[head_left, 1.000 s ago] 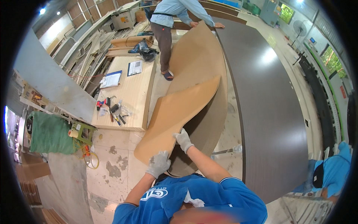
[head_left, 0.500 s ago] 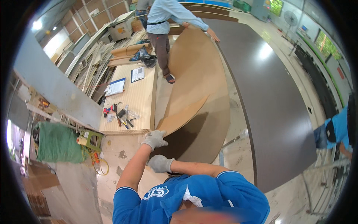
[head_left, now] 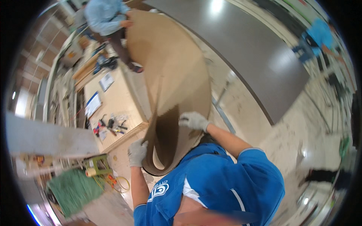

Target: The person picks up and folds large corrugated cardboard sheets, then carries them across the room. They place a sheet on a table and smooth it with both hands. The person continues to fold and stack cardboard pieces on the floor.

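A large brown sheet of corrugated cardboard [head_left: 177, 56] stretches from my body to the far left, its near end curled up into a fold. My left hand [head_left: 137, 152], in a grey-white work glove, grips the raised left edge of the fold. My right hand [head_left: 194, 121], gloved the same way, is over the sheet's inner face near its right side, fingers stretched toward the fold; whether it presses on the cardboard is unclear. A co-worker in a light blue shirt [head_left: 103, 17] stands at the far end with a hand [head_left: 127, 23] at the sheet's edge.
To the right lies a big dark grey panel [head_left: 241, 49]. On the left, a pale board stack [head_left: 124, 101] carries hand tools [head_left: 111, 124] and clipboards [head_left: 93, 103]. A green cloth bundle [head_left: 75, 190] sits lower left. Another person [head_left: 315, 37] is at far right.
The view has swung, shifting the scene leftward. My right hand has moved away from my left, over the sheet. The near end now curls up closer to my body. The co-worker's arm has drawn in.
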{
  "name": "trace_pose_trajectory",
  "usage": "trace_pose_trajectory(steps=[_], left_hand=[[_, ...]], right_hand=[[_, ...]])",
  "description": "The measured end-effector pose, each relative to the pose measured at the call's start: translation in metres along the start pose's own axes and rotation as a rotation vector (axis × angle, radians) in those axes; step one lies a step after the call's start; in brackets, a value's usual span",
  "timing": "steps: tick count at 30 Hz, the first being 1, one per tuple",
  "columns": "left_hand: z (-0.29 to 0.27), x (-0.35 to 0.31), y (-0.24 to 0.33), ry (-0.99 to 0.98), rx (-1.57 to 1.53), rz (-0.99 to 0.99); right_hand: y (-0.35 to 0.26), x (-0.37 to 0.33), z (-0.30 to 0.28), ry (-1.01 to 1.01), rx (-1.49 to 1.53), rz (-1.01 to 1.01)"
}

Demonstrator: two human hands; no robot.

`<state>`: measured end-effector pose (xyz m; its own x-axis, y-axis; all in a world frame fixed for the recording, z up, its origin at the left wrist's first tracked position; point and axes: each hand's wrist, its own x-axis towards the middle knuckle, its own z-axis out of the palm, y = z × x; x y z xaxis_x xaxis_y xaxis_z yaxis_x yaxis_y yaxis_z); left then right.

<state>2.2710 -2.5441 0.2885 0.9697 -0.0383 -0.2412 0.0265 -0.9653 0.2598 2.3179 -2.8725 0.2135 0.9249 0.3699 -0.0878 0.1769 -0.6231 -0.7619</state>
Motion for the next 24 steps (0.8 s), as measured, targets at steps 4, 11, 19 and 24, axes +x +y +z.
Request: trace_pose_trajectory(steps=[4, 11, 19, 24], left_hand=[[-0.013, -0.012, -0.017, 0.046, 0.01, -0.052], [-0.001, -0.02, -0.016, 0.106, 0.023, -0.109], [0.062, -0.031, 0.064, 0.067, 0.066, 0.03], [0.093, -0.049, 0.087, 0.123, 0.006, -0.043]], right_hand=[[0.043, -0.042, -0.039, 0.36, 0.133, 0.256], [0.068, -0.069, -0.028, 0.384, 0.241, 0.343], [0.008, 0.046, 0.051, -0.152, 1.165, 0.517], [0.012, 0.081, 0.088, -0.114, 1.081, 0.683]])
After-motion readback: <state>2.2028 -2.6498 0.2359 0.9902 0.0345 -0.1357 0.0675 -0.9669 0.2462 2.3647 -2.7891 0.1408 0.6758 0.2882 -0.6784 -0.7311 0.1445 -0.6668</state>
